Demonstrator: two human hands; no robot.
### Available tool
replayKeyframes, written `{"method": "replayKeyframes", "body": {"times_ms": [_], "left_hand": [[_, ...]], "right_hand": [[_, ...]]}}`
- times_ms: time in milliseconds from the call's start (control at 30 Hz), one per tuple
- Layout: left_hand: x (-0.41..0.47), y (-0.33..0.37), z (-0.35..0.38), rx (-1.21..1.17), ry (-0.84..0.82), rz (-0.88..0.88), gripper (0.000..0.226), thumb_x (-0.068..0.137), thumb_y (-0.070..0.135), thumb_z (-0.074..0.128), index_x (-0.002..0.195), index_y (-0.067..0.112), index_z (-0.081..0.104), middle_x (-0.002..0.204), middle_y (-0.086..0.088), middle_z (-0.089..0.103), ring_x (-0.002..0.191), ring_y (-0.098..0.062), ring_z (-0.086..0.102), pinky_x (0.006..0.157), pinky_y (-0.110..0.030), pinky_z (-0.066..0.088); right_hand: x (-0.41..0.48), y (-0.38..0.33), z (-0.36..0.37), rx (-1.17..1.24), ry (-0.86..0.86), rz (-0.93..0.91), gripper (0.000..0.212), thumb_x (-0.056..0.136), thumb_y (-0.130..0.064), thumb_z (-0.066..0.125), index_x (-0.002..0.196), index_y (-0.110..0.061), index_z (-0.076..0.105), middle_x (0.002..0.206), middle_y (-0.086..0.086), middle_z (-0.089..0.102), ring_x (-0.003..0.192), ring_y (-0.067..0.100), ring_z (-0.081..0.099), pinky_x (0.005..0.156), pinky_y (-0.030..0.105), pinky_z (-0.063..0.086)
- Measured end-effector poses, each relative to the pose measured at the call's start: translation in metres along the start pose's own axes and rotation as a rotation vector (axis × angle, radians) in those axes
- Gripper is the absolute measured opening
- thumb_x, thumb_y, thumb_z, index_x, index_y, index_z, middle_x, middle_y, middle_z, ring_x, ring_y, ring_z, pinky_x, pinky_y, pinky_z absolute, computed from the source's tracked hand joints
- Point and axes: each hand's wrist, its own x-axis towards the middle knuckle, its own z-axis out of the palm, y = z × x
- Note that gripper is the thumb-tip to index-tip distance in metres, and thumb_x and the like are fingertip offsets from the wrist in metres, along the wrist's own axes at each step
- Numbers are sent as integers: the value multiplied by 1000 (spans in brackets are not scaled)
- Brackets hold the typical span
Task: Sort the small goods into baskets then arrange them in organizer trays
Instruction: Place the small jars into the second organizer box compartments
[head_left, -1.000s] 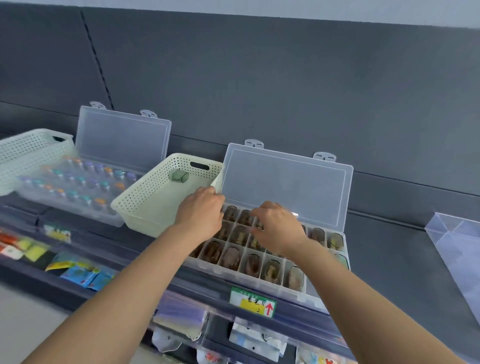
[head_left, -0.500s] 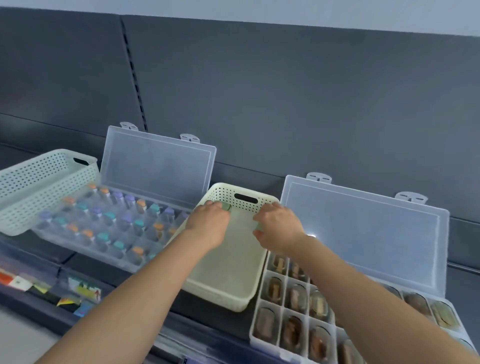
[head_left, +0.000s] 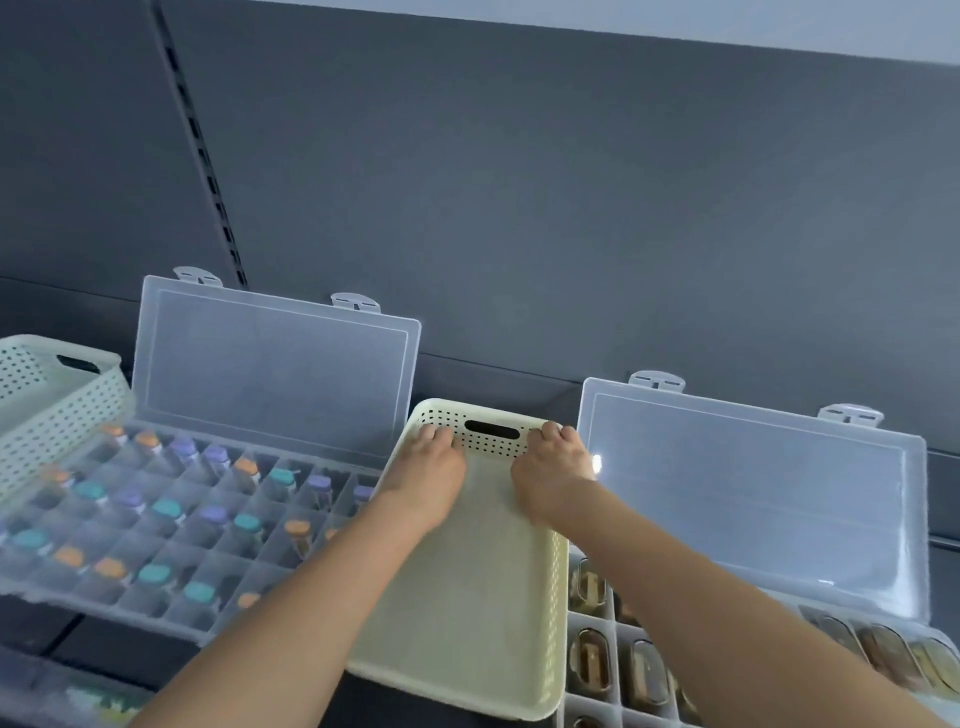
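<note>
Both hands inside cream basket (head_left: 470, 597), at far end by handle slot. Left hand (head_left: 431, 470) and right hand (head_left: 551, 470) palm-down, fingers curled, tips against perforated far wall. Cannot tell if either holds anything.

Basket sits on dark shelf between two clear organizer trays, both lids propped open. Left tray (head_left: 171, 540) holds vials with orange, teal and purple caps. Right tray (head_left: 615, 665) holds brownish items. Second basket (head_left: 57, 415) at far left, overlapping left tray's corner.
</note>
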Motion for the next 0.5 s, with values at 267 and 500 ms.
{"method": "replayKeyframes", "body": {"times_ms": [267, 500], "left_hand": [[2, 3, 1, -119, 7, 24, 30, 88, 2, 46, 116, 9, 57, 118, -10, 48, 110, -29, 50, 88, -36, 40], [-10, 12, -5, -610, -5, -86, 44, 91, 31, 53, 133, 20, 50, 122, -6, 47, 104, -26, 58, 86, -34, 48]], "right_hand": [[-14, 7, -6, 306, 142, -50, 48, 75, -32, 67, 114, -11, 48, 109, 6, 51, 110, 26, 43, 82, 31, 39], [-41, 23, -5, 892, 208, -70, 52, 78, -15, 62, 123, -13, 35, 111, 5, 42, 90, 21, 41, 71, 27, 34]]}}
